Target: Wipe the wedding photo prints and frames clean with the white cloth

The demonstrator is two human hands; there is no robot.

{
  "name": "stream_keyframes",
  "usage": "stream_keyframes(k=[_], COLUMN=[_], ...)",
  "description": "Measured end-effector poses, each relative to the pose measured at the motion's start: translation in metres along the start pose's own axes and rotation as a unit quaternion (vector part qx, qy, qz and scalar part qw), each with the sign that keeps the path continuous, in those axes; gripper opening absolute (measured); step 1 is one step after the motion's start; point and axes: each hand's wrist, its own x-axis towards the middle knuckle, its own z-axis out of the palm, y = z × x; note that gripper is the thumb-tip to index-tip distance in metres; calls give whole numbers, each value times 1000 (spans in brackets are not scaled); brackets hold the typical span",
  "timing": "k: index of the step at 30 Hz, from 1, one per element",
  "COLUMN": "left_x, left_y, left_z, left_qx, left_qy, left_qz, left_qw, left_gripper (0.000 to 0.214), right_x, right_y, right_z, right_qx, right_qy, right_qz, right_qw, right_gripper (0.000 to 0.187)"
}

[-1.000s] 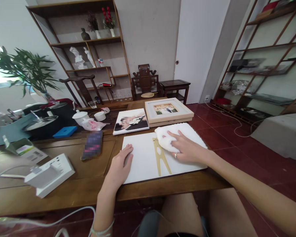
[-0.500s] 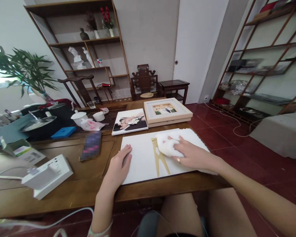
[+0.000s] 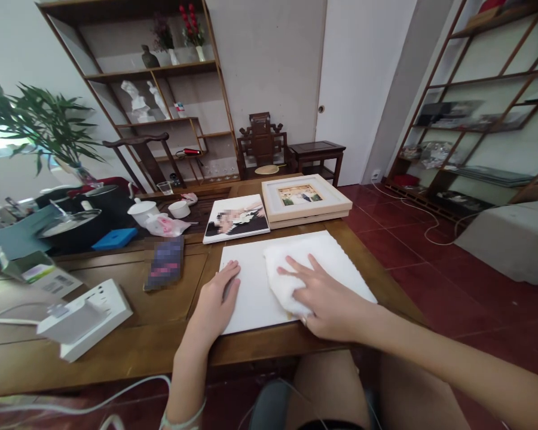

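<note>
My left hand [image 3: 219,298] rests flat on the left side of a white sheet [image 3: 246,292], fingers stretched out and holding nothing. A soft, fluffy white cloth [image 3: 280,257] lies on the sheet under my right hand [image 3: 327,298]. The fingers of that hand are spread and pressed into the cloth, gathering it. Just below the cloth, a small bit of a tan shape [image 3: 290,315] on the sheet shows; the rest of it is covered. The thumb of my right hand is partly hidden.
Behind the sheet lie a photo print [image 3: 237,218] and a pale framed picture [image 3: 307,200]. To the left are a dark patterned pouch [image 3: 165,263], a blue block [image 3: 114,239], a power strip [image 3: 96,319] with a cable, an open box [image 3: 49,280] and white cups. The table [image 3: 233,352] edge is near my lap.
My right hand has moved left and toward me, drawing the cloth over the tan shape, and its fingers are more spread. My left hand stays in place.
</note>
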Motion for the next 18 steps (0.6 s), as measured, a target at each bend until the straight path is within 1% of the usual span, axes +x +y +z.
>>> stream_keyframes(k=[2, 4, 6, 8, 10, 12, 15, 18], left_x=[0, 0, 0, -1, -1, -1, 0, 0], left_y=[0, 1, 2, 2, 2, 2, 1, 1], left_z=[0, 0, -1, -1, -1, -1, -1, -1], left_qx=[1, 1, 2, 1, -2, -6, -11, -12], left_qy=[-1, -2, -3, -2, -1, 2, 6, 5], left_qz=[-1, -1, -2, -1, 1, 3, 3, 0], left_qw=[1000, 1000, 1000, 1000, 1000, 1000, 1000, 1000], left_gripper=[42, 42, 42, 41, 40, 39, 36, 36], right_x=[-16, -27, -30, -25, -13, 5, 37, 66], right_y=[-16, -26, -29, -24, -13, 2, 24, 38], right_z=[-3, -6, -9, -11, -11, -9, -5, -2], right_qx=[13, 26, 35, 41, 43, 37, 16, -1], right_qy=[-32, -59, -70, -58, -37, -13, 12, 19], right_qz=[-21, -45, -59, -55, -37, -13, 10, 14], right_qw=[999, 997, 995, 996, 998, 999, 1000, 1000], right_gripper=[25, 25, 28, 27, 21, 17, 20, 25])
